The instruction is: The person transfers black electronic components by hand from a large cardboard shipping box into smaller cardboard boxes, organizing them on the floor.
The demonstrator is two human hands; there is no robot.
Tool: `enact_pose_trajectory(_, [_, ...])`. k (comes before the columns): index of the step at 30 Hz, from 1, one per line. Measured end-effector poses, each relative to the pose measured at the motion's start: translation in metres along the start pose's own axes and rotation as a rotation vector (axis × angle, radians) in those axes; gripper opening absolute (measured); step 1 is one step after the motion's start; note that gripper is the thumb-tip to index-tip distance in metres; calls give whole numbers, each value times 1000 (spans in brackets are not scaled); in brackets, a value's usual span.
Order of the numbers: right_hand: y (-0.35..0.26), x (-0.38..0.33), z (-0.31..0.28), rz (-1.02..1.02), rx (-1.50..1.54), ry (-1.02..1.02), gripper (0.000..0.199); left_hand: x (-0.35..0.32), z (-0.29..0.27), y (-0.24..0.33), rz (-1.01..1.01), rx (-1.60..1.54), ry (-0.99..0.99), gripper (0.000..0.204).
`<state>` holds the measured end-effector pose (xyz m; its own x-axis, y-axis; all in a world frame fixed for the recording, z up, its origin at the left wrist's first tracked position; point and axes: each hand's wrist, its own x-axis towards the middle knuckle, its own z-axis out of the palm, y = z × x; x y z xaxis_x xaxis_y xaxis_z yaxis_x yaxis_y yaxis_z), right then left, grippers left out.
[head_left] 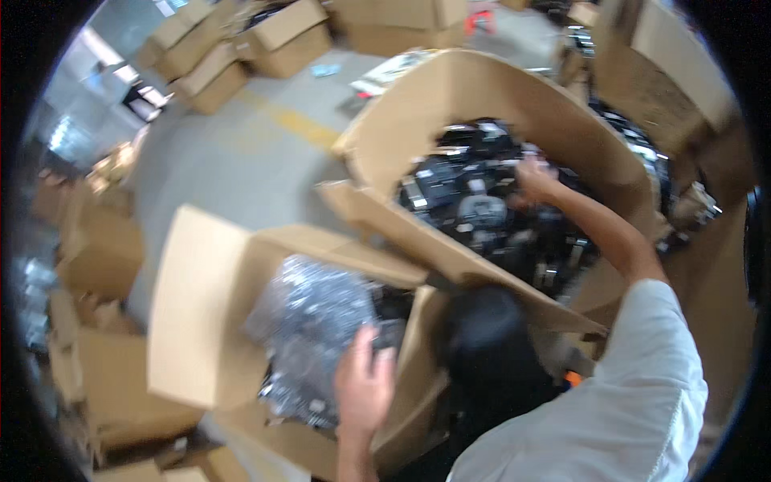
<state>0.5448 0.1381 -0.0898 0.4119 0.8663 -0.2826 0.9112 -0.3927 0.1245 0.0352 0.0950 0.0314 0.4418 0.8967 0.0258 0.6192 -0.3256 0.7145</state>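
My left hand [365, 390] is over the lower cardboard box [193, 313], its blurred fingers stretched and apart. A small dark piece [391, 333] is by its fingertips, and a clear bubble-wrap bag [317, 321] lies just left of it. My right hand [536, 178] reaches down into the larger cardboard box [401, 120], among a heap of black plastic parts [482, 209]. Motion smears those fingers, so I cannot make out whether they grip a part. A few parts in the heap look grey or shiny.
A dark rounded shape [490, 345] sits between the two boxes, beside my pale sleeve [642, 361]. More cardboard boxes [285, 36] stand at the back and along the left. Further black parts [634, 140] lie right of the large box. The grey floor [217, 161] has a yellow line.
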Motion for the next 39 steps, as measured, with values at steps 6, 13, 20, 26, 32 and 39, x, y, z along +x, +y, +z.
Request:
enact_pose_trajectory(6, [57,0,48,-6,-7,356,59,-3,-78,198,729,98,27,62])
enact_pose_trajectory(13, [-3,-70,-129,-734,1206,119,48,7,5,144,515,-226,501,62])
enact_pose_trajectory(20, [-55,-133,-189,-1175,1312,-250,47,45,24,168,-177,-623,-41,39])
enact_pose_trajectory(26, [122,-99,-20,-209,-164,-189,109,-24,-4,68,-175,-898,392,38])
enact_pose_trajectory(32, [135,-87,14,-435,-420,-165,99,-113,-29,-6,-379,-1182,776,42])
enact_pose_trajectory(39, [17,-153,-149,-638,107,516,47,-119,-21,-49,-310,-1256,852,39])
